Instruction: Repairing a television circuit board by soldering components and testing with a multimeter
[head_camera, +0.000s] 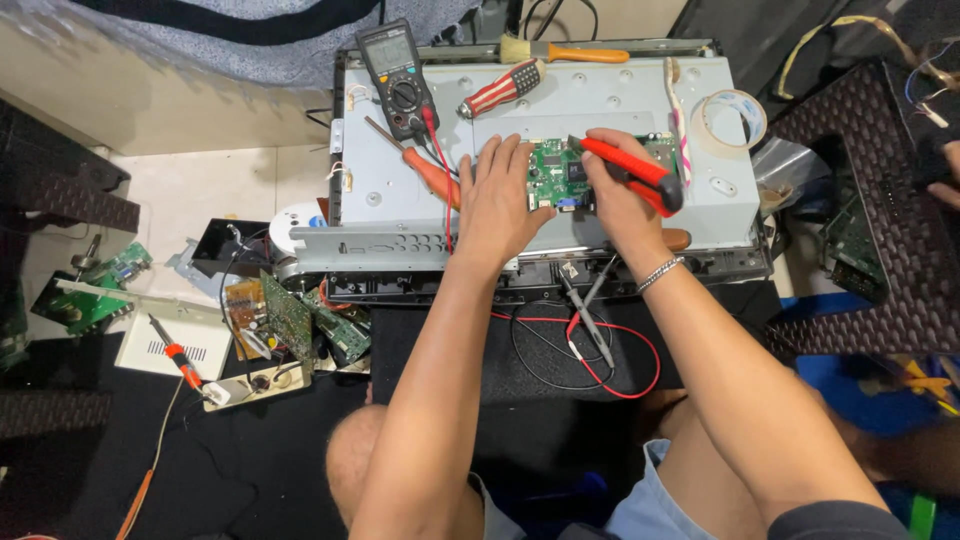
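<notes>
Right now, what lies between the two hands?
In the head view, a green circuit board lies between the left hand and the right hand.

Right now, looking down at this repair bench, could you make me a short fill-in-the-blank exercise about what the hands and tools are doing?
1. The right hand grips a tool with ____ handles.
2. The left hand rests flat beside the small ____ circuit board.
3. The multimeter lies on the grey metal panel, left of a screwdriver with a ____ handle.
4. A roll of ____ sits at the panel's right edge.

Missing words: red; green; striped; tape
</notes>
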